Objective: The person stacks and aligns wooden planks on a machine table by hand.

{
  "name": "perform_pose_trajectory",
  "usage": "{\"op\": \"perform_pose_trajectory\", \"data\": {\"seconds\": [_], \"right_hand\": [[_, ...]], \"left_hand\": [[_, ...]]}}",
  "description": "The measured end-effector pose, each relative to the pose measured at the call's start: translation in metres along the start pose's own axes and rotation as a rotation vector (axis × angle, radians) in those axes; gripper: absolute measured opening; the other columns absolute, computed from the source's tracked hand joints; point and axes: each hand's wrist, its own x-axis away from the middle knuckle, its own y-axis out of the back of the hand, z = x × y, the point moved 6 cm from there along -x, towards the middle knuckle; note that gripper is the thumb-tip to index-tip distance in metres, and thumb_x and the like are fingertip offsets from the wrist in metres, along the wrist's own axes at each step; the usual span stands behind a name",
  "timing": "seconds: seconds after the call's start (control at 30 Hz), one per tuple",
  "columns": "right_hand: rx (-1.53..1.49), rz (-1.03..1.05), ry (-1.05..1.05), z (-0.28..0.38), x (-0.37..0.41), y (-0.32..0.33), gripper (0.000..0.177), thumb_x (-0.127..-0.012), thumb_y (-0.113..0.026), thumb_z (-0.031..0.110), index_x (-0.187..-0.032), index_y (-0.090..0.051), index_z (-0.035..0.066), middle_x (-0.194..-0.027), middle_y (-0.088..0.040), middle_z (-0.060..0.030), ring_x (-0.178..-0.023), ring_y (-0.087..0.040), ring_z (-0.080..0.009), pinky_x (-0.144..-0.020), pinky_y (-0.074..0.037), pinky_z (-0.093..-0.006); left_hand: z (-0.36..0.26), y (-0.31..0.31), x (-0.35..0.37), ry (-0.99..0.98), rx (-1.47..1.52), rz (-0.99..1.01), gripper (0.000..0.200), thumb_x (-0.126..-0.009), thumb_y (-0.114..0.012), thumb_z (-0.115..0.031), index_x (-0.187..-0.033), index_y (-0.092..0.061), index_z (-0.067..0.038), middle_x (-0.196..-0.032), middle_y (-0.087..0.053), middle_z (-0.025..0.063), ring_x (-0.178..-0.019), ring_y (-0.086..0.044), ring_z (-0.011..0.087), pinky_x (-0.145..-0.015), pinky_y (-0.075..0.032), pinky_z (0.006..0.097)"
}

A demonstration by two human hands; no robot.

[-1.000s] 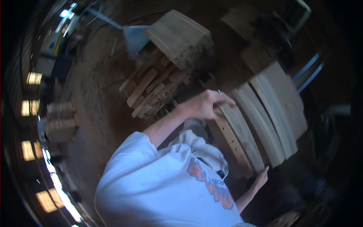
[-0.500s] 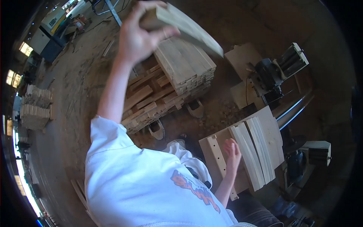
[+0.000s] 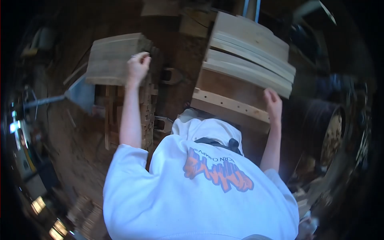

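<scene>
My left hand (image 3: 138, 70) is over the right edge of a stack of pale boards (image 3: 110, 60). Its fingers are curled together, and no board shows in them. On the right, my right hand (image 3: 273, 105) is closed and looks empty. It is close to the right end of the nearest of several pale curved wooden pieces (image 3: 248, 70) lying side by side on a work table (image 3: 232, 85). A light wooden strip with a row of dark holes (image 3: 230, 105) runs along the table's near edge.
Below the board stack are rough wood layers (image 3: 146, 108), with metal fork ends (image 3: 162, 124) sticking out beside them. A round container of wood scraps (image 3: 332, 130) stands at the right. Two metal rails (image 3: 251, 10) are beyond the table. Machinery at the edges is blurred.
The view has turned, bringing the table upward. My left hand has let go of the thick board it held raised and is now lower, at the stack. My right hand has shifted toward the pieces' right end.
</scene>
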Motion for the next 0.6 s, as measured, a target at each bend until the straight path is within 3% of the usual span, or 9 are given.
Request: {"op": "perform_pose_trajectory", "data": {"seconds": [0.07,0.13,0.17,0.27,0.33,0.4,0.43,0.47,0.6], "right_hand": [[0.173,-0.290,-0.154,-0.036,-0.029,0.050,0.051,-0.092,-0.066,0.037,-0.123,-0.061,-0.004,-0.118,-0.066,-0.0176,-0.110,-0.063,-0.0256,-0.096,-0.047,-0.0337],[0.566,-0.488,-0.193,-0.070,-0.058,0.083,0.064,-0.090,-0.065,0.044,-0.129,-0.055,-0.005,-0.127,-0.059,-0.0252,-0.120,-0.057,-0.0357,-0.102,-0.044,-0.0407],[0.557,-0.475,-0.281,-0.105,-0.075,0.090,0.071,-0.090,-0.062,0.047,-0.134,-0.049,-0.006,-0.132,-0.052,-0.0300,-0.125,-0.051,-0.0411,-0.105,-0.040,-0.0450],[0.423,-0.386,-0.334,-0.112,-0.083,0.082,0.074,-0.090,-0.062,0.048,-0.136,-0.045,-0.007,-0.131,-0.053,-0.0310,-0.123,-0.052,-0.0411,-0.104,-0.042,-0.0445],[0.450,-0.438,-0.336,-0.121,-0.075,0.088,0.065,-0.091,-0.062,0.047,-0.128,-0.054,-0.006,-0.124,-0.060,-0.0274,-0.117,-0.057,-0.0398,-0.099,-0.045,-0.0430],[0.212,-0.291,-0.346,-0.134,-0.061,0.093,0.054,-0.093,-0.062,0.044,-0.117,-0.064,-0.004,-0.111,-0.068,-0.0208,-0.105,-0.065,-0.0315,-0.092,-0.048,-0.0367],[0.107,-0.260,-0.350,-0.142,-0.050,0.092,0.044,-0.096,-0.062,0.039,-0.112,-0.068,-0.002,-0.101,-0.072,-0.0116,-0.096,-0.066,-0.0190,-0.086,-0.047,-0.0290],[0.110,-0.254,-0.370,-0.147,-0.039,0.096,0.044,-0.096,-0.062,0.039,-0.112,-0.068,-0.002,-0.101,-0.072,-0.0116,-0.096,-0.066,-0.0190,-0.086,-0.047,-0.0290],[-0.203,-0.073,-0.413,-0.170,0.003,0.102,0.042,-0.095,-0.066,0.030,-0.122,-0.064,-0.002,-0.109,-0.069,-0.0036,-0.097,-0.062,-0.0110,-0.086,-0.047,-0.0239]], "left_hand": [[-0.051,-0.078,0.008,-0.057,0.018,0.162,0.029,-0.089,-0.068,-0.025,-0.108,-0.072,-0.005,-0.104,-0.072,0.0165,-0.097,-0.070,0.0228,-0.083,-0.054,0.0328],[-0.081,-0.148,0.011,0.073,0.135,0.273,0.036,-0.091,-0.064,-0.033,-0.112,-0.070,-0.004,-0.107,-0.070,0.0187,-0.102,-0.069,0.0269,-0.085,-0.053,0.0356],[-0.091,-0.177,0.010,0.123,0.126,0.328,0.038,-0.092,-0.060,-0.036,-0.106,-0.069,-0.002,-0.104,-0.069,0.0217,-0.101,-0.067,0.0328,-0.086,-0.052,0.0396],[-0.114,-0.229,0.020,0.222,-0.022,0.464,0.046,-0.095,-0.051,-0.042,-0.098,-0.068,0.000,-0.101,-0.067,0.0267,-0.102,-0.063,0.0419,-0.088,-0.049,0.0473],[-0.117,-0.233,0.027,0.222,-0.107,0.440,0.042,-0.096,-0.052,-0.038,-0.101,-0.068,0.000,-0.102,-0.067,0.0257,-0.102,-0.062,0.0427,-0.088,-0.049,0.0472],[-0.119,-0.214,0.038,0.168,0.006,0.274,0.039,-0.096,-0.052,-0.035,-0.106,-0.068,0.000,-0.103,-0.067,0.0252,-0.104,-0.061,0.0432,-0.090,-0.049,0.0465],[-0.111,-0.210,0.044,0.150,0.011,0.290,0.039,-0.096,-0.053,-0.033,-0.112,-0.067,0.000,-0.105,-0.067,0.0245,-0.105,-0.062,0.0421,-0.092,-0.049,0.0445],[-0.100,-0.208,0.049,0.126,-0.024,0.309,0.040,-0.096,-0.056,-0.034,-0.118,-0.066,-0.001,-0.109,-0.067,0.0229,-0.107,-0.065,0.0339,-0.091,-0.050,0.0368],[-0.081,-0.185,0.080,0.198,0.075,0.453,0.039,-0.095,-0.061,-0.032,-0.119,-0.065,-0.001,-0.109,-0.070,0.0208,-0.105,-0.067,0.0253,-0.092,-0.049,0.0313]]}}
